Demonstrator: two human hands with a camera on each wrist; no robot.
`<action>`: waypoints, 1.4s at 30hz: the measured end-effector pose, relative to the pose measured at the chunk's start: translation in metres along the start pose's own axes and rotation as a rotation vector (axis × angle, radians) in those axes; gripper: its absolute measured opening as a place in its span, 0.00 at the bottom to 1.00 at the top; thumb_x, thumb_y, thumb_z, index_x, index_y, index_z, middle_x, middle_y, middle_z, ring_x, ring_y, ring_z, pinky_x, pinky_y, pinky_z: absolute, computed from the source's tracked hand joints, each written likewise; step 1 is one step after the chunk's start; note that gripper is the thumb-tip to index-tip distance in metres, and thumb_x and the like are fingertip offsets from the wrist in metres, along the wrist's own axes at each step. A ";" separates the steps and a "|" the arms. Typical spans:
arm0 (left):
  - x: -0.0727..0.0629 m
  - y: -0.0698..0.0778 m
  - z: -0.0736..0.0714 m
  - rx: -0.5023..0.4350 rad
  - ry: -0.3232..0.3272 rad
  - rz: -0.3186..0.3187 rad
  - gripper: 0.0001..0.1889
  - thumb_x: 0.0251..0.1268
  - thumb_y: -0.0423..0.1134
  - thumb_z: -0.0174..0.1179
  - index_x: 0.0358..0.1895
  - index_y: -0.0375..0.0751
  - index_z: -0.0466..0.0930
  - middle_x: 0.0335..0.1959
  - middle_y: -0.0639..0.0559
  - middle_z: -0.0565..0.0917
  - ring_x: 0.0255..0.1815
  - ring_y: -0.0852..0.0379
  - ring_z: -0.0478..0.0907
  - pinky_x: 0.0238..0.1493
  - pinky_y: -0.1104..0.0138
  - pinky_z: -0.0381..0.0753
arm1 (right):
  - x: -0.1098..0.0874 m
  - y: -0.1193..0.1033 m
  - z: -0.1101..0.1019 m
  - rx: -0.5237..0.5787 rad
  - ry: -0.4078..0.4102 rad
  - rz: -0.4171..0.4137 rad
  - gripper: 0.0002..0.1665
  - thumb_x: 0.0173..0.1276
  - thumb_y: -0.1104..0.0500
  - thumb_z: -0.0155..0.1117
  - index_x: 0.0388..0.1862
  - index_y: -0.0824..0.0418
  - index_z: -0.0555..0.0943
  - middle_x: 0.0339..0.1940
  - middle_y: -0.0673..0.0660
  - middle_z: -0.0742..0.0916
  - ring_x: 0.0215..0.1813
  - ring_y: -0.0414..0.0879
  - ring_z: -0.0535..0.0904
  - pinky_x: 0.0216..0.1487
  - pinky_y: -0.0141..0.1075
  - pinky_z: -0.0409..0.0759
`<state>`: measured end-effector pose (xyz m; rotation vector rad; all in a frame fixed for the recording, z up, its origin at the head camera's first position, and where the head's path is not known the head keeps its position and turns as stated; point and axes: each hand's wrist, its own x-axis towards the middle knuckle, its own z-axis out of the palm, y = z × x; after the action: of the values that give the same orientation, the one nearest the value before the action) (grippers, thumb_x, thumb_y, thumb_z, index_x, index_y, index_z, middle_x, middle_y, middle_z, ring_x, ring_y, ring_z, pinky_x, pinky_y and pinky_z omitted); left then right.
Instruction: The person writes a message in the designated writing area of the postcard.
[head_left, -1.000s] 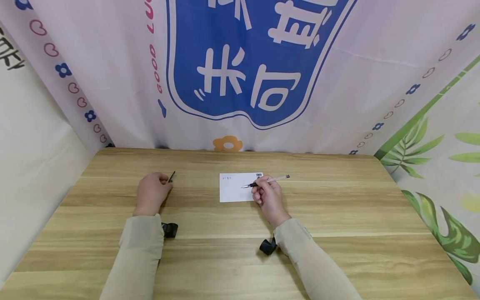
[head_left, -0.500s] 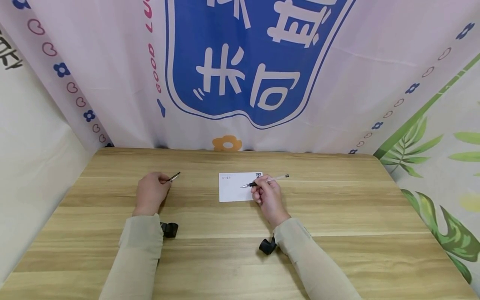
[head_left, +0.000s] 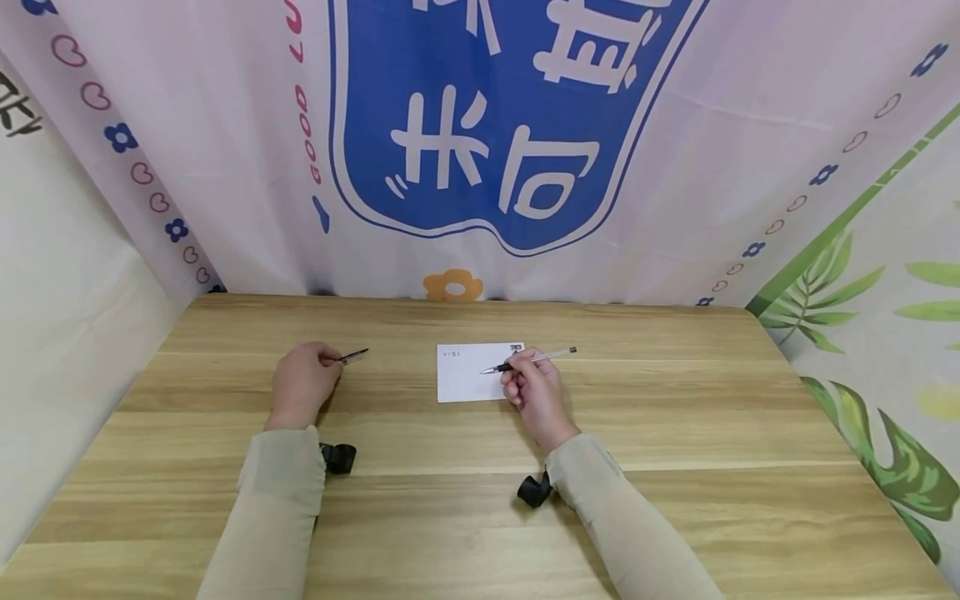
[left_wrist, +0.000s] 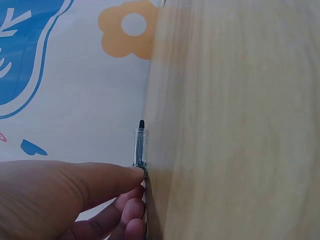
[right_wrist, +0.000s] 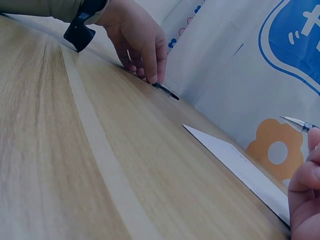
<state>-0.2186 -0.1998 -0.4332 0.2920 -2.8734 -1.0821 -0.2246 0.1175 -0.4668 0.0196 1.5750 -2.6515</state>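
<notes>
My right hand (head_left: 536, 402) holds a clear-barrelled pen (head_left: 553, 355) in a writing grip, its silver tip pointing left above a white card (head_left: 468, 379). Small printed marks show near the card's far edge, and the fingers cover its right side. Off to the left, my left hand (head_left: 303, 385) pinches a clear pen cap (left_wrist: 139, 147) with a black clip between thumb and fingers. The cap lies low, close to the tabletop, with its free end pointing right. In the right wrist view the pen's metal tip (right_wrist: 295, 122) stands clear of the card.
A wood-grain table (head_left: 420, 533) lies under both arms. Behind its far edge hangs a printed curtain (head_left: 375, 267), with a leafy cloth (head_left: 862, 358) on the right and a pale one on the left. Black wrist cameras (head_left: 339, 458) sit under the sleeves.
The pen cap in my left fingers has turned clockwise, from pointing steeply away to pointing mostly right. My right hand and the pen stay nearly still.
</notes>
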 end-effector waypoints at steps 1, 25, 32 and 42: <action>0.000 0.000 0.000 0.000 -0.005 0.000 0.11 0.72 0.32 0.57 0.49 0.29 0.84 0.44 0.35 0.86 0.41 0.40 0.82 0.42 0.52 0.79 | 0.000 0.000 0.000 0.002 0.000 0.000 0.07 0.72 0.68 0.52 0.32 0.61 0.72 0.20 0.53 0.79 0.18 0.37 0.67 0.17 0.25 0.61; 0.001 0.008 0.004 -0.002 -0.188 0.128 0.13 0.73 0.30 0.59 0.56 0.31 0.84 0.54 0.33 0.83 0.55 0.37 0.79 0.55 0.47 0.78 | -0.002 -0.001 0.002 -0.025 -0.002 -0.001 0.09 0.73 0.68 0.52 0.31 0.60 0.72 0.19 0.53 0.79 0.17 0.37 0.66 0.17 0.26 0.61; 0.003 0.007 0.006 0.047 -0.185 0.145 0.10 0.73 0.33 0.61 0.51 0.32 0.85 0.48 0.36 0.85 0.47 0.41 0.81 0.49 0.50 0.79 | -0.002 -0.001 0.003 -0.034 0.003 -0.003 0.08 0.73 0.69 0.52 0.32 0.60 0.72 0.19 0.53 0.79 0.17 0.37 0.66 0.18 0.26 0.61; 0.000 0.019 0.004 0.029 -0.233 0.222 0.10 0.74 0.34 0.60 0.51 0.33 0.84 0.50 0.37 0.85 0.48 0.43 0.80 0.52 0.49 0.78 | -0.002 -0.002 0.003 -0.034 0.008 0.003 0.08 0.73 0.69 0.52 0.32 0.60 0.72 0.19 0.53 0.79 0.17 0.37 0.66 0.18 0.26 0.61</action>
<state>-0.2217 -0.1834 -0.4238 -0.1612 -3.0288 -1.0993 -0.2228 0.1160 -0.4636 0.0305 1.6208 -2.6247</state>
